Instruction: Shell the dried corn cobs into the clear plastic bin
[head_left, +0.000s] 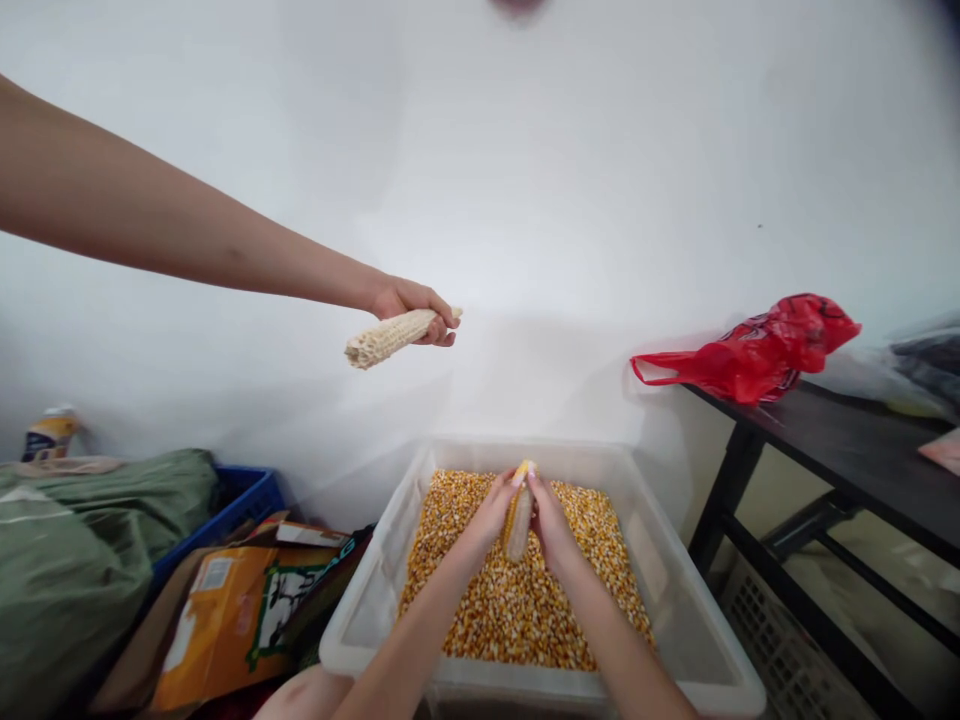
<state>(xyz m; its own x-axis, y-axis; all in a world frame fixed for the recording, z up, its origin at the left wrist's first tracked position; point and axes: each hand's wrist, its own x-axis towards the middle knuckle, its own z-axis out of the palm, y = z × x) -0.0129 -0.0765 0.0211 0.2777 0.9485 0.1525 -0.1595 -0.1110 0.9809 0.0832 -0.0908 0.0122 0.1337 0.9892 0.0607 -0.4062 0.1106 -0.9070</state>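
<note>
Over the loose corn kernels [517, 620], my left hand [495, 505] and my right hand [551, 515] are both closed around one corn cob [517, 530]. Part of the cob is stripped to its pale core, while yellow kernels still line its left side and far tip. My thumbs press close together near that tip. Beneath my hands, the kernels cover the floor of a translucent white plastic bin [352, 620].
Another person's hand [420, 305] reaches in from the left, holding a bare cob [390, 338] above the bin. On the right, a red plastic bag [772, 350] lies on a black table [847, 440]. An orange cardboard box [217, 620] and a green cloth [82, 560] are at left.
</note>
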